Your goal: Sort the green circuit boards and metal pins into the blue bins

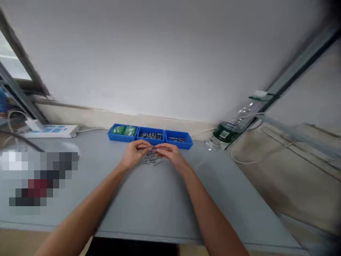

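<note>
A loose pile of small metal parts [151, 160] lies on the grey worktop [149, 199], directly under the fingertips. The left hand [135, 152] and right hand [171, 153] meet above it, both seemingly pinched on one metal piece [153, 148], though blur hides its shape. A low pinch over the pile looks wise, so a slip lands among the rest. Both forearms reach straight forward. Just beyond the hands sit three blue bins [151, 137]. A water bottle [226, 134] lies well right of the right hand.

Arms outstretched, left hand [134, 153] and right hand [171, 153] meet, pinching.
</note>
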A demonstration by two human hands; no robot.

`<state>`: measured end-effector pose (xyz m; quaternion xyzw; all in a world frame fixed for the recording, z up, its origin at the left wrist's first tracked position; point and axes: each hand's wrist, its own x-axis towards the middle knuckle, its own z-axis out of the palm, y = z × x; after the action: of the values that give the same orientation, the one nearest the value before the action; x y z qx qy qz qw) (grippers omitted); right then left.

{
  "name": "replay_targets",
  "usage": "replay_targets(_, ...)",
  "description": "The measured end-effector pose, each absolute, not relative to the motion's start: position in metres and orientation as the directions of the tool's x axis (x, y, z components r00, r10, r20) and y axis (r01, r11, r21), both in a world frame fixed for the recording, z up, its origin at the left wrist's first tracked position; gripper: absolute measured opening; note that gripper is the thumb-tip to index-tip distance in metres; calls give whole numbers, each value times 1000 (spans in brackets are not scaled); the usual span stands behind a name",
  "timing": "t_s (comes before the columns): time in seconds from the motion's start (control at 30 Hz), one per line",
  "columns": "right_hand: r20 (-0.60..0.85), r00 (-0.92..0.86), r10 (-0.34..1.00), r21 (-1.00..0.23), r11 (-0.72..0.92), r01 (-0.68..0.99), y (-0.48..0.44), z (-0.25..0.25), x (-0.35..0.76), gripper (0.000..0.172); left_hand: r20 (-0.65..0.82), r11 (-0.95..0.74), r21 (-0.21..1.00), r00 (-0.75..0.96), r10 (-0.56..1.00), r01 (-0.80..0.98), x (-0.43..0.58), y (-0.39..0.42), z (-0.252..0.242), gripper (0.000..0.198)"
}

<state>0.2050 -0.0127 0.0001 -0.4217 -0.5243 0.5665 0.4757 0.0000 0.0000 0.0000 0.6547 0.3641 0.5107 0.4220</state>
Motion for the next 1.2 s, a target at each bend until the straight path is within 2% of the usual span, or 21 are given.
replay_targets(0.23, 11, -179, 984, -971, -32, -236, -14, -2, 202, 33, 344, -373, 924, 244, 907, 85, 2, -4, 0, 24)
replay_targets(0.33, 14, -160, 987, -978, -20, -210, -14, 0, 203, 34, 367, -417, 893, 266, 891, 166, 2, -5, 2, 21)
replay_targets(0.4, 29, -128, 991, -985, 7, -170, -13, 2, 205, 34, 412, -487, 828, 287, 865, 279, 0, -6, 3, 18)
replay_targets(0.5, 42, 35, 999, -989, 46, -138, -9, 3, 210, 35, 497, -611, 667, 356, 792, 427, -4, -7, 5, 16)
replay_targets(0.57, 46, 195, 980, -986, 76, -151, -6, 4, 216, 37, 518, -671, 583, 426, 742, 458, -6, -8, 5, 16)
replay_targets(0.63, 58, 312, 948, -981, 112, -158, -4, 4, 222, 41, 512, -704, 544, 483, 710, 457, -8, -9, 5, 16)
replay_targets(0.73, 107, 348, 931, -984, 150, -97, -2, 3, 228, 44, 495, -721, 521, 526, 691, 456, -8, -9, 4, 17)
replay_targets(0.8, 159, 281, 947, -986, 167, -6, -3, 3, 230, 39, 482, -725, 508, 544, 687, 466, -8, -9, 2, 17)
replay_targets(0.9, 251, 9, 968, -951, 244, 190, -10, 5, 229, 28, 469, -722, 497, 552, 690, 481, -8, -8, 1, 17)
replay_targets(0.97, 239, -208, 949, -907, 295, 302, -17, 7, 227, 25, 475, -729, 491, 555, 683, 478, -8, -8, 2, 16)
replay_targets(1.03, 183, -349, 919, -863, 320, 391, -23, 10, 225, 27, 481, -735, 488, 558, 676, 470, -9, -9, 4, 16)
replay_targets(1.2, 122, -439, 890, -722, 383, 576, -30, 10, 220, 31, 479, -734, 479, 558, 678, 481, -9, -9, 4, 16)
